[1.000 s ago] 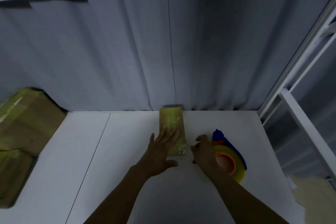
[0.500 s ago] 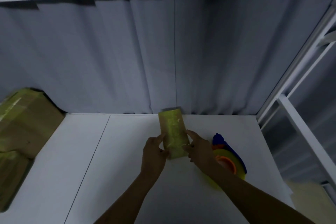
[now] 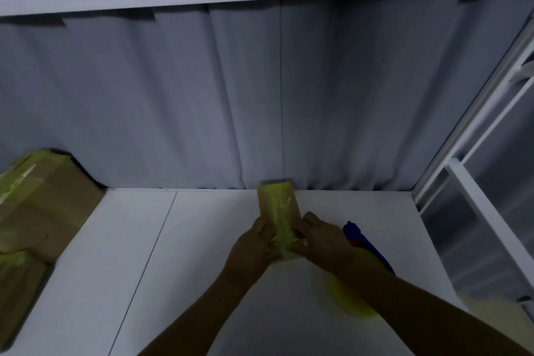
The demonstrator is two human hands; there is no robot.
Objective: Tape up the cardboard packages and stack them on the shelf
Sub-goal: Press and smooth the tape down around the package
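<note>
both hands, left hand [image 3: 254,245] and right hand [image 3: 320,237], grip a flat, glossy yellow-taped cardboard package [image 3: 278,211] by its sides.

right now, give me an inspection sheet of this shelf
surface: white shelf, one seam.
job's things: yellow-taped package at back middle; dispenser right of it, partly behind the arm; taped stack at left.
clutter: blurred tan shape, lower right.
grippers: left hand and right hand grip the package's near end.
cables: nothing seen.
surroundings: grey curtain behind; white frame at right.
</note>
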